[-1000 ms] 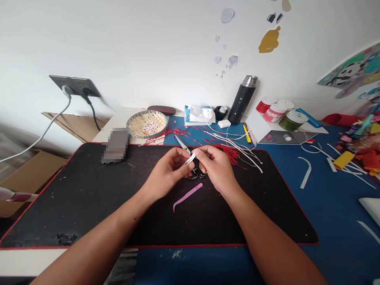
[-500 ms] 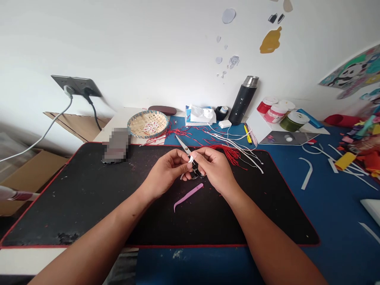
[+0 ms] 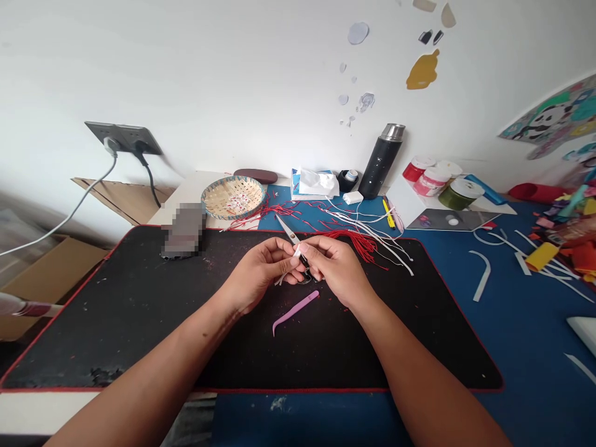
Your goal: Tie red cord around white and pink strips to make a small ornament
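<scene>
One pair of purple tweezers point(image 3: 295, 312), tip bent, lies on the black mat point(image 3: 354, 347) just below the centre of the frame. Beyond it, at centre, we note a white strip point(image 3: 297, 252) between both hands. The left hand point(image 3: 256, 273) closes thumb and fingers on it, an end showing below the thumb; the right hand point(image 3: 339, 267) pinches the upper part, thumb on top. Behind the hands we see scissors point(image 3: 285, 228), blades toward upper left, handles partly covered; we cannot tell whether fingers touch them. Farther back, right of centre, we record red cords point(image 3: 363, 245) and white cords point(image 3: 386, 239). Beyond these stand a woven basket point(image 3: 210, 200), left of centre, and a black flask point(image 3: 382, 164), upper right.
</scene>
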Demonstrator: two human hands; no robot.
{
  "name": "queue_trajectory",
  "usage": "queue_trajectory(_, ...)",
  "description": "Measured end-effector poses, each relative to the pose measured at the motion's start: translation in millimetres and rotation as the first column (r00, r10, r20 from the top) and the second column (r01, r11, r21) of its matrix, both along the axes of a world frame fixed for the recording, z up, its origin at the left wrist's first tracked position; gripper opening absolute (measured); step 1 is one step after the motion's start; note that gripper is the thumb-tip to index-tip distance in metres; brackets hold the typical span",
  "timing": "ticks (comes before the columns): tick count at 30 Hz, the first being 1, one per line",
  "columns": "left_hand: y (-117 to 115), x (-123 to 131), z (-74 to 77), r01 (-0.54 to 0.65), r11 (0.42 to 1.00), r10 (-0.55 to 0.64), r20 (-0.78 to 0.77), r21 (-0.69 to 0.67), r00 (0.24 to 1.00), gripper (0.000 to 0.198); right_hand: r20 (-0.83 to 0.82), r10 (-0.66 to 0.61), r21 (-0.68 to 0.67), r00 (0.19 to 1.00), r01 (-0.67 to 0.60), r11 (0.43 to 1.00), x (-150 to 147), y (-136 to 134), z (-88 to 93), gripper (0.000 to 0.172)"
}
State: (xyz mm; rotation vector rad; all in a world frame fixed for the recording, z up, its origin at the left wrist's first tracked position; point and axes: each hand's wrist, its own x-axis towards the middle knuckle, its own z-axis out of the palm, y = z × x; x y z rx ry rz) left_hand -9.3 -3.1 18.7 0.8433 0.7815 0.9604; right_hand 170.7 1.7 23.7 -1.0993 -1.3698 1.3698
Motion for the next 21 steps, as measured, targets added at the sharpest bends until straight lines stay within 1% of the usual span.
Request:
queue_trajectory(6,-0.2,1.1,0.1,-0.103,0.992,0.102,0.011,0.076,0.995,0.038,-0.042,-0.009,-0.013,0.999,0.008,1.000,-1.0,1.3,-1.3,0.035)
queue_trajectory(13,-2.6,2.1,-0.6,-0.088,0.990,0.087,0.012,0.106,0.996,0.037,-0.037,-0.004,-0.025,0.999,0.003,1.000,-2.6,1.9,-3.0,0.038)
queue_trajectory(21,-1.6,1.4,0.5,-0.073,0.995,0.074,-0.006,0.068,0.997,0.034,-0.045,-0.007,-0.011,0.999,0.007,1.000,-1.6,2.4,-3.9,0.032)
